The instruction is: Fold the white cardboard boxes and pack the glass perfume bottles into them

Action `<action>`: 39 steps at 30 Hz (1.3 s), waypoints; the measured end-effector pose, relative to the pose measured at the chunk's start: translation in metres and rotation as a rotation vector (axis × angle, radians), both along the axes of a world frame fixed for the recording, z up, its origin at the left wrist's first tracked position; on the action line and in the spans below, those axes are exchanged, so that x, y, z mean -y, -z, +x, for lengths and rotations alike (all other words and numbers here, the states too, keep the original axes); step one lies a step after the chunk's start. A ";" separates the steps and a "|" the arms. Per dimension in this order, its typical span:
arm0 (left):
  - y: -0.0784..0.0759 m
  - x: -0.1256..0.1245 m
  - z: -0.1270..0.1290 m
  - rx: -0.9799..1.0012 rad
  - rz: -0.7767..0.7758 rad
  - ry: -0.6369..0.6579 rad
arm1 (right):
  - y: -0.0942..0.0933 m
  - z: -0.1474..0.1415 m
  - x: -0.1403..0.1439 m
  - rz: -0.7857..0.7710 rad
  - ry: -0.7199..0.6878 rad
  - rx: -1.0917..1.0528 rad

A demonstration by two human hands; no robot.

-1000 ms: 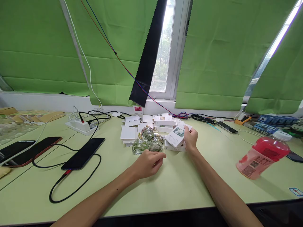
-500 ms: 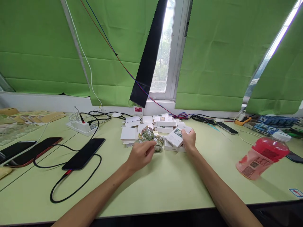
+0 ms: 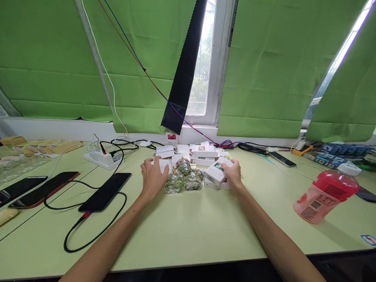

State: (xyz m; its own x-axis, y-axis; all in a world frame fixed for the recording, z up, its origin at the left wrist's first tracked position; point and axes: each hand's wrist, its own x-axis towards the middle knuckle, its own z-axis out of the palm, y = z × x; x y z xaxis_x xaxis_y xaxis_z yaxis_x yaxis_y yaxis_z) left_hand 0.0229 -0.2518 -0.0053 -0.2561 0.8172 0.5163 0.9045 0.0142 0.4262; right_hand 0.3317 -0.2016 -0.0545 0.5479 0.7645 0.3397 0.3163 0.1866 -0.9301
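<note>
My right hand (image 3: 233, 175) grips a small white printed box (image 3: 216, 171), tilted, above another white box (image 3: 212, 184) on the table. My left hand (image 3: 153, 176) is over a stack of white folded card pieces (image 3: 163, 164), its thumb and fingers apart around them; whether the fingertips touch the card is hidden. Between my hands stands a cluster of glass perfume bottles, including a front left bottle (image 3: 174, 185), a front right bottle (image 3: 192, 183) and one behind them (image 3: 183, 166).
More white boxes (image 3: 204, 153) are piled behind the bottles. Phones, one charging phone (image 3: 105, 192) among them, and a power strip (image 3: 102, 158) with cables lie to the left. A pink drink bottle (image 3: 324, 196) and a dark phone (image 3: 282, 158) are on the right.
My left hand has moved left from over the perfume bottles to the white card pieces, its fingers spreading. The bottles now show uncovered. My right hand keeps its box in nearly the same place.
</note>
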 end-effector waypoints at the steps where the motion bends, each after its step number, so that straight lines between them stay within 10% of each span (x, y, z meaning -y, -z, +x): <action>1: 0.002 -0.002 -0.002 -0.009 -0.035 -0.017 | -0.002 -0.001 0.001 -0.052 0.018 -0.001; 15: 0.006 -0.014 -0.015 -0.052 -0.315 -0.101 | -0.031 -0.021 0.025 -0.417 0.073 0.146; 39: 0.006 -0.019 -0.021 0.040 -0.325 -0.134 | -0.029 -0.026 0.027 -0.300 0.112 0.230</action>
